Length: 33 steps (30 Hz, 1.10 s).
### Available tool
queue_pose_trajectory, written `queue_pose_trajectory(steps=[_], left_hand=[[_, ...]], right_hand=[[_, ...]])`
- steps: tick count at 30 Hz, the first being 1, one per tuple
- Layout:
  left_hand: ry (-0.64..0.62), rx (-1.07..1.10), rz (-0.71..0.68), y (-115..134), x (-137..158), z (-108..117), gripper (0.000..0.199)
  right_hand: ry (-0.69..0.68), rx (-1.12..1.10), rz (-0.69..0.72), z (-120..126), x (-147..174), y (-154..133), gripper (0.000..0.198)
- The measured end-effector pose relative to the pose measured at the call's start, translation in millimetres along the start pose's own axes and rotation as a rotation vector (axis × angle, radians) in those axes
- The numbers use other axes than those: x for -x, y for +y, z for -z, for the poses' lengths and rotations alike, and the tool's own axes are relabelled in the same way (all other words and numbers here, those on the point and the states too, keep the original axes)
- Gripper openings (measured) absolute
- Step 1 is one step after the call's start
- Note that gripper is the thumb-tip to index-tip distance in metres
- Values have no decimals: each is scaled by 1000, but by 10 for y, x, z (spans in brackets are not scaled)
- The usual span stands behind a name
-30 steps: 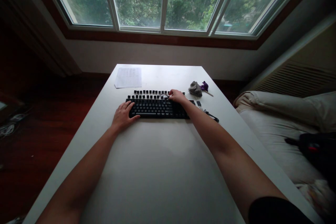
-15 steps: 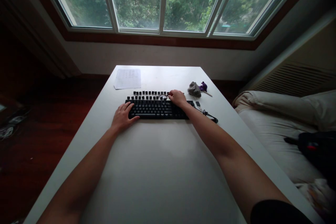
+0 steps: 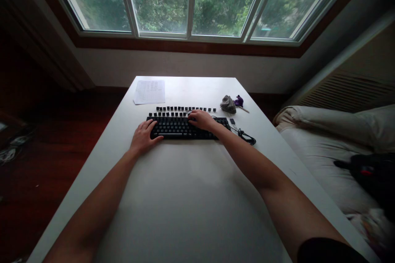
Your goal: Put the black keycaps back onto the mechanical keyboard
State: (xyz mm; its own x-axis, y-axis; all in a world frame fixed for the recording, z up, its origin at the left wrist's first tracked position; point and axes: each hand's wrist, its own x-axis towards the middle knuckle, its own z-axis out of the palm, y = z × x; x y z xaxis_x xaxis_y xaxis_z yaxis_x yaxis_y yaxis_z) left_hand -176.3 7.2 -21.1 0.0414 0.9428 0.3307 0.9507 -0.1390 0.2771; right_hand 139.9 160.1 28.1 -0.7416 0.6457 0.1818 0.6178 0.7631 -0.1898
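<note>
A black keyboard [image 3: 173,126] lies across the white table. My left hand [image 3: 143,136] grips its left end, the fingers on the top corner and the thumb along the front edge. Over the keyboard's back row, right of the middle, my right hand [image 3: 202,119] is closed in a pinch. A thin wire keycap puller [image 3: 189,112] shows faintly at its fingertips, mostly hidden by them. Behind the keyboard, loose black keycaps stand in two rows, a back row [image 3: 171,108] and a front row [image 3: 168,114]. The right hand and forearm cover part of the keys.
Printed paper [image 3: 150,91] lies at the table's back left. At the back right are a crumpled grey cloth [image 3: 227,104] and a purple item [image 3: 238,100] with a pale stick. A small dark piece [image 3: 232,121] and a coiled black cable [image 3: 247,136] sit right of the keyboard.
My right hand has moved left and slightly toward me, from the keycap rows onto the keyboard's back keys. More keycaps at the right of the back row now show. My left hand stays put.
</note>
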Motion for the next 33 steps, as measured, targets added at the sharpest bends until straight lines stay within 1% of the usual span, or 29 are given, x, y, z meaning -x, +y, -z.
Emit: queue_pose_trajectory(steps=[5, 10, 21, 25, 27, 33], left_hand=[[2, -17, -7, -7, 3, -6, 79], [7, -5, -5, -26, 2, -17, 78], [8, 5, -1, -28, 11, -16, 79], [10, -5, -6, -22, 12, -14, 78], [13, -6, -8, -21, 12, -10, 78], [20, -1, -12, -25, 8, -8, 78]], right_hand=[[-80, 92, -13, 88, -44, -108, 20], [-142, 132, -15, 129, -75, -185, 21], [-139, 158, -26, 94, -67, -209, 19], [-113, 142, -21, 74, -46, -200, 19], [-77, 126, -26, 42, -3, -224, 21], [161, 98, -28, -223, 273, -472, 45]])
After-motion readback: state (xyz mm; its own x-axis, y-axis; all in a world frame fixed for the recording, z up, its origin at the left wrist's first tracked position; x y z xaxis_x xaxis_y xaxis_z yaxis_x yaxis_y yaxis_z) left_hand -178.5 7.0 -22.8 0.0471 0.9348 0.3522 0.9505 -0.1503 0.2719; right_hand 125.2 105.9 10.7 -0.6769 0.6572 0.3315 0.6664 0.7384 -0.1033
